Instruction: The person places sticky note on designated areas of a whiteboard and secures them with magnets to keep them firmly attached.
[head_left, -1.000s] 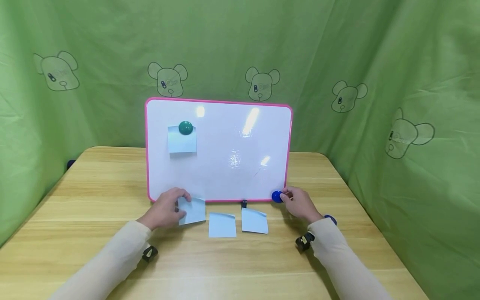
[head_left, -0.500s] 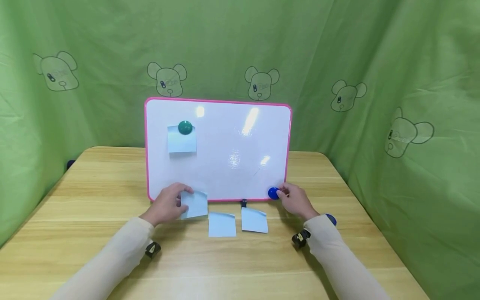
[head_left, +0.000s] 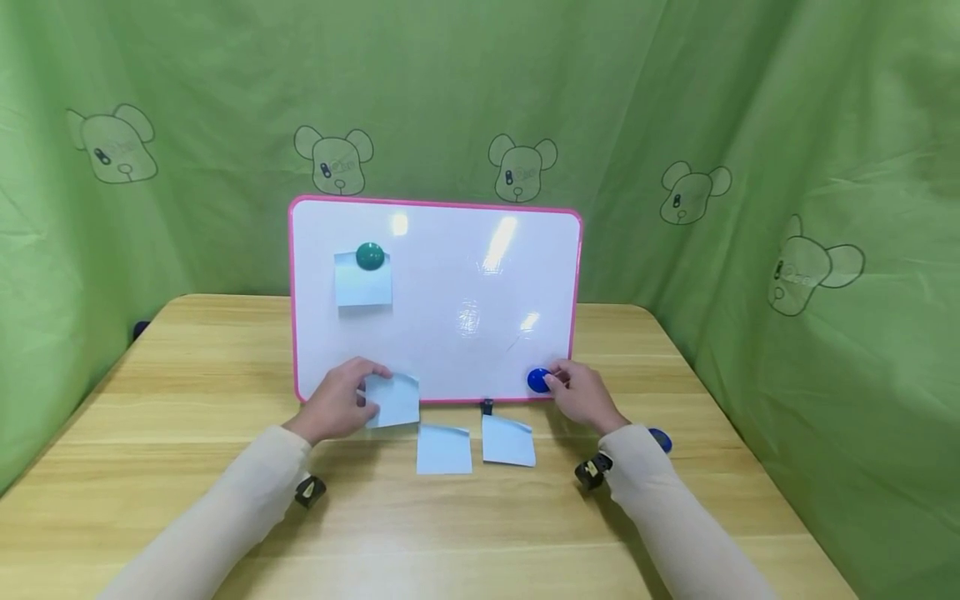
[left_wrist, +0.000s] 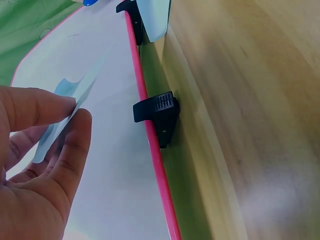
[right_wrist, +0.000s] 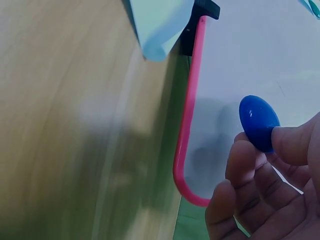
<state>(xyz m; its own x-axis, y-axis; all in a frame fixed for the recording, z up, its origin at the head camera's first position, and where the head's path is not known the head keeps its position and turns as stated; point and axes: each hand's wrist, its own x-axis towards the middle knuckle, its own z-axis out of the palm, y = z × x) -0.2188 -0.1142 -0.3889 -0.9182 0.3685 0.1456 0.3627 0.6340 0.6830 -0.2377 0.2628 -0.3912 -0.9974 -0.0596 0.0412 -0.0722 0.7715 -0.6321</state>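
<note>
My left hand pinches a light blue sticky note by its left side, in front of the lower left of the whiteboard. In the left wrist view that note is seen nearly edge-on between thumb and fingers. Thumb and fingertips of my right hand grip a round blue magnet near the board's lower right corner. The right wrist view shows the magnet held at its edge. Higher on the board, a green magnet sits over another blue note.
Two more blue notes, one in the middle and one to the right, lie on the wooden table. Black stand clips hold the board's pink lower edge. Another blue magnet lies beyond the right sleeve. Green curtains surround the table.
My left hand has lifted the sticky note up and slightly right, from near the table to the board's lower edge. My right hand has moved the blue magnet slightly left and up.
</note>
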